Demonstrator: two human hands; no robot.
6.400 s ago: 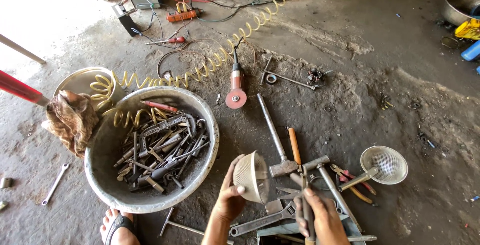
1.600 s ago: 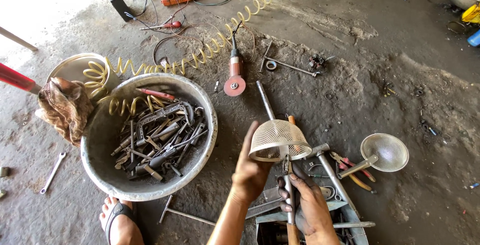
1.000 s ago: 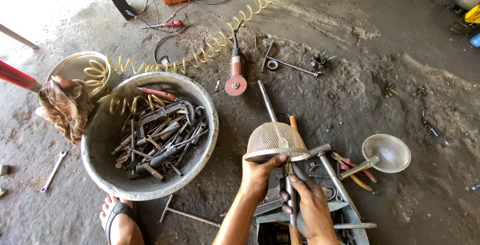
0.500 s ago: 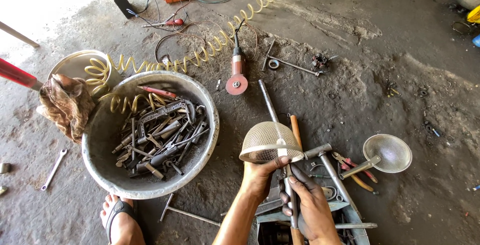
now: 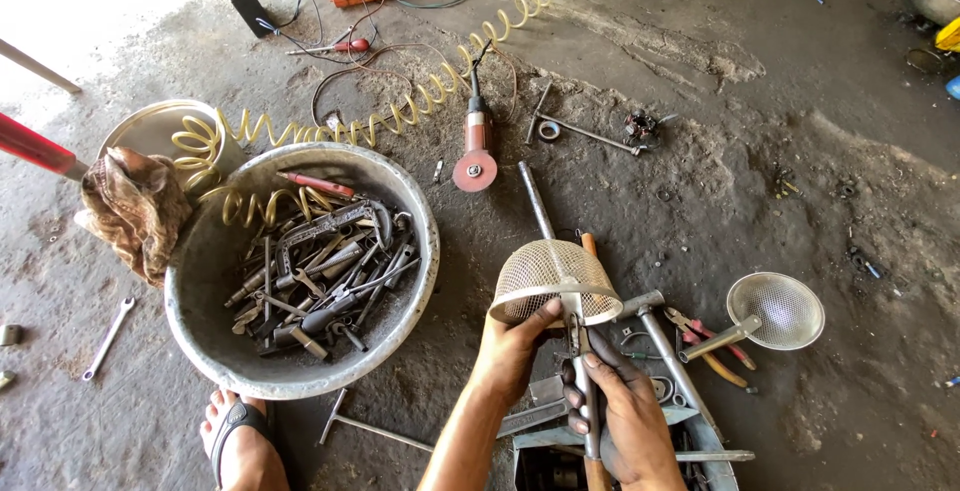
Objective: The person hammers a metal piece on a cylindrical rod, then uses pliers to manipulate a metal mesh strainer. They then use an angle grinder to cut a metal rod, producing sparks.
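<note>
Your left hand (image 5: 515,346) grips the mesh strainer (image 5: 553,279) at lower centre, right hand (image 5: 625,416) clamped on its handle (image 5: 582,371). Second strainer (image 5: 775,311) lies untouched, right.

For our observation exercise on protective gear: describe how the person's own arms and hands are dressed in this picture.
Both forearms are bare, with no sleeves in view. The left hand and the right hand wear no gloves, and I can make out no rings, watch or wristband. Each grip is simply bare fingers, with grime showing on them.
</note>
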